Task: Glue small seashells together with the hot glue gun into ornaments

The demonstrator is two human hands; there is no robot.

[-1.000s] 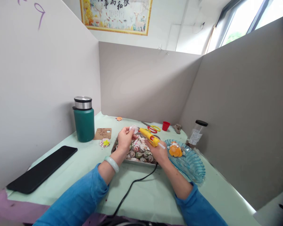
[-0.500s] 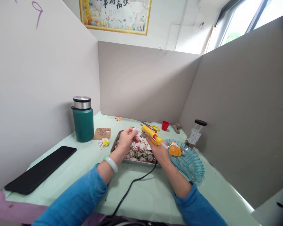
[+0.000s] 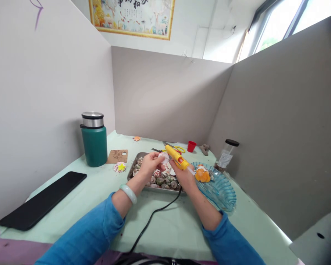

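Observation:
My left hand (image 3: pixel 151 166) pinches a whitish shell (image 3: pixel 163 158) over the metal tray (image 3: pixel 132 166). A yellow glue gun (image 3: pixel 177 157) is gripped in my right hand (image 3: pixel 184 176), its front end close to the shell. From the gun a black cord (image 3: pixel 156 211) runs down across the table to the front edge. Several small seashells (image 3: pixel 160 181) fill the tray below both hands. Whether the nozzle touches the shell cannot be made out.
At the right stands a blue ribbed plate (image 3: pixel 228 198) with orange shells (image 3: pixel 202 174) on it, near a clear jar (image 3: pixel 226 155). Scissors (image 3: pixel 180 149) and a red cup (image 3: pixel 191 146) lie behind. To the left are a green flask (image 3: pixel 94 144), a brown card (image 3: pixel 117 156) and a black mat (image 3: pixel 44 200).
The whole view has shifted slightly. My left hand has turned the whitish shell a little, and it now shows more of its flat face beside the glue gun's front end.

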